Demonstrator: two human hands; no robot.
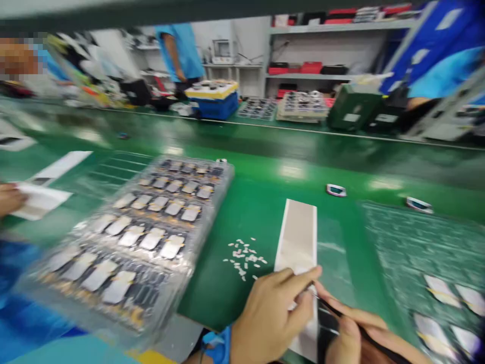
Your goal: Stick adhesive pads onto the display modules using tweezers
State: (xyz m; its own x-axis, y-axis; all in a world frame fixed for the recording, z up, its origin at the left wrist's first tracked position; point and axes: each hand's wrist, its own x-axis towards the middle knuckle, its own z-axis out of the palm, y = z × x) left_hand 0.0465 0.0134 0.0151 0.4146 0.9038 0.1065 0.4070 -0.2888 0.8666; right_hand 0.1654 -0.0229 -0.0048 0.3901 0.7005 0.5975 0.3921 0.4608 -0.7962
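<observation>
The left hand (269,318) sits low in the view with its fingers curled forward over the lower end of a long white paper strip (297,237), pinching the strip against the green tabletop (261,227). The right hand (359,336) lies just beside it, closed around a pair of slim black tweezers (341,316), whose tips come in close to the left hand's fingers. What the tips hold, if anything, is too blurred to tell.

The strip lies lengthwise on the tabletop, its upper part pale and bare. Just left of it is a loose scatter of tiny white pieces (243,258). Farther left sits a clear plastic tray (129,242) holding rows of flat silvery parts with gold-coloured ends. To the right, similar parts lie on a dark green gridded mat (417,237). At the far left edge, another person's hand (9,198) grips a white sheet (40,199).
</observation>
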